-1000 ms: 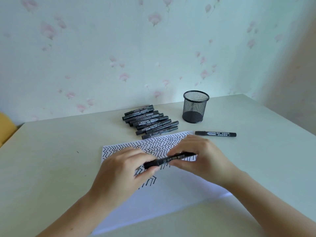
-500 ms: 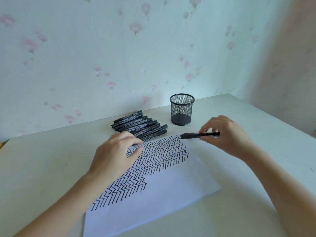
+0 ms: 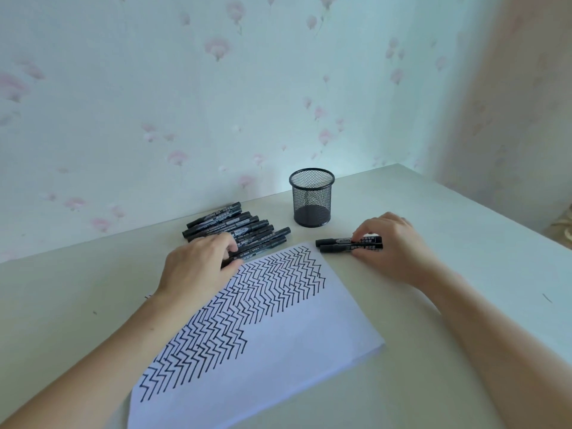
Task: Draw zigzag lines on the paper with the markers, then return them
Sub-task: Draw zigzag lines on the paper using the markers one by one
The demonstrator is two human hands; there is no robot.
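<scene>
A white paper lies on the table, its upper left half filled with black zigzag lines. Several black markers lie in a row behind the paper's far edge. My left hand reaches into that row, its fingertips curled on the nearest marker. Right of the paper two capped markers lie side by side. My right hand pinches the nearer marker against the farther marker, with both on the table.
A black mesh pen cup stands upright behind the two markers, with nothing visible inside. The floral wall runs along the table's far edge. The table's right edge drops off beyond my right hand.
My right hand carried the capped marker off the paper and lowered it beside the lone marker at the right. My left hand moved from the paper to the marker row.
</scene>
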